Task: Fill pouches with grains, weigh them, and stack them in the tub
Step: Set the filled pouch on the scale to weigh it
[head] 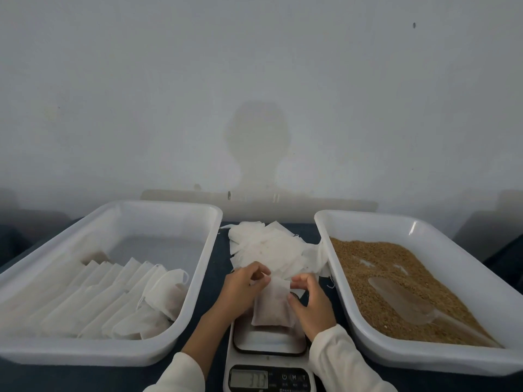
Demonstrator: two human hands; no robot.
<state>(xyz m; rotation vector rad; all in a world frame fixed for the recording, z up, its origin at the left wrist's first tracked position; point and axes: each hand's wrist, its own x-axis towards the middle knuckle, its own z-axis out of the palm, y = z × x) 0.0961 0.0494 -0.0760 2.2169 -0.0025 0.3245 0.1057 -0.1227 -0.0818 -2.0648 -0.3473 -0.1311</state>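
Nearest the camera, at the front edge of the dark blue table (215,281), stood a white digital scale (268,360). Its grey display (248,379) showed blurred digits that could not be read with certainty, and beside the display were a power symbol and the letters M and T; a line of smaller print below them was too small to make out.

A filled pouch (271,304) of white mesh rested on the scale's platform, its upper edge lifted. The left hand (243,287) pinched the pouch's top left corner with thumb and fingers curled. The right hand (310,304) held the top right side, fingers bent around the edge and thumb against the pouch's side. Both forearms wore cream sleeves.

Behind the hands, at the table's middle toward the back edge, lay a loose heap of empty pouches (271,250).

Along the left side sat a white tub (203,250) holding filled pouches (113,301) in overlapping rows against its near left wall; its far right part was bare. Along the right side sat a second white tub (334,250) spread with brown grains (376,267), with a clear plastic scoop (407,301) lying in the grains.

A pale wall (254,80) rose behind the table, carrying a head-shaped shadow.
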